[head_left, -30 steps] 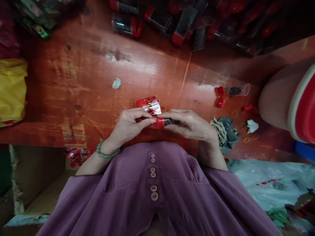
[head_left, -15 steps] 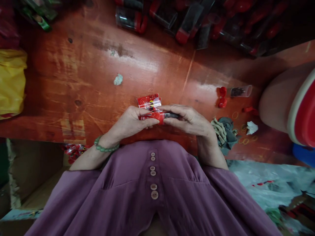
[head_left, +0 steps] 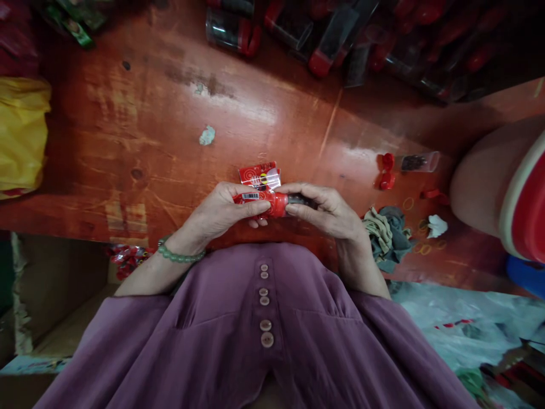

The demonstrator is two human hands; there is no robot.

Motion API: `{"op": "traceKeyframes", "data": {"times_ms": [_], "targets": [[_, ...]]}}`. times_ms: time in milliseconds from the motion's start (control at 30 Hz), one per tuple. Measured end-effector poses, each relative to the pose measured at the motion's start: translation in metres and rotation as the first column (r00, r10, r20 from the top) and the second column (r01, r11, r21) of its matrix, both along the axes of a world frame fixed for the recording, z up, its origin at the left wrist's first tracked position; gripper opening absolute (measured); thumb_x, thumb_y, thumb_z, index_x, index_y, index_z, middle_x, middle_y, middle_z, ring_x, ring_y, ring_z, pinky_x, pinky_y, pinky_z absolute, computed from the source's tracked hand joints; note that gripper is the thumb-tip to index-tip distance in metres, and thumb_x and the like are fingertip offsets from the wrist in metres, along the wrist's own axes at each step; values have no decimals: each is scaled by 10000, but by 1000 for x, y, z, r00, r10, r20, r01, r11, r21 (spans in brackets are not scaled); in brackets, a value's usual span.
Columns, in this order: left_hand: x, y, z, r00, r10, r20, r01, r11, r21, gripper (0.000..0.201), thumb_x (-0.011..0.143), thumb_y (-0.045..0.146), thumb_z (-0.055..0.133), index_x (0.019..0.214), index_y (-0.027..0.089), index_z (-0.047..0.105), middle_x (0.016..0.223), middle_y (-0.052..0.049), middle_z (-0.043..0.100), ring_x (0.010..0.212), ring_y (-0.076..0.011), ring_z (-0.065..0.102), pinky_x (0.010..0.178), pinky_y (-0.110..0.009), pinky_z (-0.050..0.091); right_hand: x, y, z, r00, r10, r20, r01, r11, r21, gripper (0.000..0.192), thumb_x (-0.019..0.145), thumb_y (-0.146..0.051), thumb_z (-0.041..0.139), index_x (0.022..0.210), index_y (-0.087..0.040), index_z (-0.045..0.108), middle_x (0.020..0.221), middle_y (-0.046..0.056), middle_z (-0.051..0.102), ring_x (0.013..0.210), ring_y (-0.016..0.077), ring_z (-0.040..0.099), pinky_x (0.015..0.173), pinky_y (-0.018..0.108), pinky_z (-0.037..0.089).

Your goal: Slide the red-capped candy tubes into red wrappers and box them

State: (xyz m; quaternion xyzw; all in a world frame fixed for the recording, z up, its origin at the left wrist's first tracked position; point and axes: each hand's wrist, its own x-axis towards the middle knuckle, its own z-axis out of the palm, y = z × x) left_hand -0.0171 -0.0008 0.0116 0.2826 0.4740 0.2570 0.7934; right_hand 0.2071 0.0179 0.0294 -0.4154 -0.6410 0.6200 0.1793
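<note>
we look down on a wide red wooden table [head_left: 179,142] that fills most of the view, its near edge pressed close to a purple buttoned shirt [head_left: 264,329]. along the far edge lies a heap of clear tubes with red caps [head_left: 323,40], stacked loosely on their sides, which reads to us as a stock pile kept within reach but out of the working space. at the left edge sits a yellow bag [head_left: 21,130], and at the right a large pale tub with a red rim [head_left: 506,187]. a crumpled grey-green cloth [head_left: 385,233] lies just right of the hands, with a few rubber bands [head_left: 419,244] scattered near it, likely kept there for wiping and binding. further right and a little farther lies one open tube [head_left: 417,163] on its side with loose red caps [head_left: 386,170] beside it.

at the middle near edge both hands meet. our left hand [head_left: 217,213], with a green bead bracelet [head_left: 179,255] on the wrist, is closed round the red-labelled end of a small red-capped tube [head_left: 272,203]; our right hand [head_left: 332,213] pinches the dark end of the same tube between thumb and fingers. the tube lies level between the two, held just above the table, each hand steadying one end so the label faces up. just beyond it, touching the left fingertips, rests a small red and clear wrapper [head_left: 259,175].
</note>
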Motion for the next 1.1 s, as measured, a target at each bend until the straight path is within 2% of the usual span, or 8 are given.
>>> {"op": "traceKeyframes", "data": {"times_ms": [200, 367, 500, 600, 800, 933, 1033, 1100], "targets": [[3, 0, 0, 995, -20, -99, 23, 999, 30, 259, 664, 385, 854, 719, 148, 766, 603, -26, 721, 526, -127, 662, 532, -214, 571, -1, 3, -2, 988, 153, 31, -156, 982, 108, 351, 956, -307, 598, 1283, -187, 644, 1147, 76, 730, 989, 177, 692, 908, 321, 541], [13, -1, 0, 993, -13, -114, 21, 997, 73, 271, 654, 412, 855, 681, 160, 761, 605, -33, 719, 510, -131, 644, 513, -231, 559, 1, 6, -3, 976, 217, 15, -217, 969, 119, 365, 947, -282, 602, 1303, -210, 632, 1186, 68, 731, 1024, 184, 694, 930, 338, 545], [16, -2, -1, 992, 52, -113, -42, 995, 85, 300, 677, 435, 842, 753, 155, 767, 643, -36, 732, 527, -126, 647, 513, -220, 552, -3, 3, -1, 994, 107, -11, -105, 991, 79, 335, 946, -301, 610, 1265, -211, 662, 1177, 62, 733, 1025, 181, 691, 932, 332, 540], [11, -4, -4, 990, 142, -13, -141, 987, 74, 375, 664, 487, 848, 829, 160, 766, 733, -44, 753, 600, -140, 678, 532, -221, 561, -7, -2, -4, 999, 3, -46, -2, 999, 39, 336, 940, -321, 625, 1253, -208, 669, 1191, 56, 723, 1053, 179, 679, 961, 333, 524], [12, -13, -7, 918, 343, 200, -333, 939, -80, 377, 570, 454, 918, 776, 188, 748, 785, -38, 760, 661, -135, 690, 618, -229, 586, -9, -9, -17, 986, -154, -64, 155, 988, 17, 385, 902, -372, 663, 1246, -199, 660, 1163, 43, 727, 1004, 162, 681, 923, 330, 541], [28, -16, -5, 884, 449, 129, -439, 893, -97, 327, 590, 397, 908, 769, 174, 749, 786, -43, 764, 677, -134, 687, 630, -236, 572, -15, -9, -17, 980, -194, -43, 197, 977, 79, 384, 902, -354, 655, 1256, -207, 640, 1180, 50, 725, 1023, 165, 683, 941, 337, 543], [37, -18, -7, 861, 506, 51, -505, 863, -29, 305, 631, 422, 873, 728, 164, 742, 726, -31, 752, 608, -106, 650, 626, -231, 559, -23, -12, -16, 967, -256, -14, 253, 946, 203, 357, 911, -324, 639, 1248, -208, 631, 1232, 72, 705, 1086, 179, 668, 998, 351, 520], [39, -20, -10, 855, 519, -20, -518, 855, 40, 310, 654, 446, 849, 732, 167, 742, 691, -20, 743, 580, -101, 639, 636, -237, 561, -29, -18, -18, 951, -308, -9, 303, 928, 215, 359, 919, -327, 621, 1259, -209, 614, 1228, 78, 700, 1072, 180, 670, 994, 354, 525]]}}
